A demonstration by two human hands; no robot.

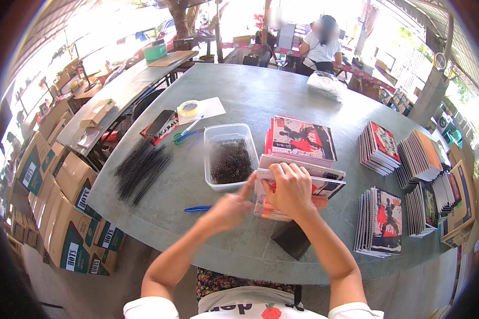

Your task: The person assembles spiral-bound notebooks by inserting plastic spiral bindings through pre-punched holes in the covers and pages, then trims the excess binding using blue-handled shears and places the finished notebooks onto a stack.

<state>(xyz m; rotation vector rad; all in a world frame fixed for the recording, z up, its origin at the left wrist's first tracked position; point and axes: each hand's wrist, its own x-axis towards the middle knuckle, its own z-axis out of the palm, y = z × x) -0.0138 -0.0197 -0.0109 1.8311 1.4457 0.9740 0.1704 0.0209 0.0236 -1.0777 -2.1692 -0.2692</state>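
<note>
My right hand (290, 189) is closed on a notebook (329, 187) with a red, black and white cover, its fingers over the top edge and the thumb below. The notebook stands on edge against a tall stack of similar notebooks (303, 141). My left hand (229, 211) is smeared by motion. One of its fingers reaches to the notebook's left edge, and what it holds, if anything, cannot be made out. Just beyond it stands a clear plastic tub (215, 184) with many small black binding coils (231, 162). A dark block (291, 239) lies under my right forearm.
Long black coils (143, 167) lie at the left, near green-handled scissors (181, 137), a phone (161, 123) and a tape roll (188, 108). A blue pen-like tool (197, 209) is near the tub. Bound notebooks (379, 220) stand in stacks at right. A person (322, 45) sits beyond.
</note>
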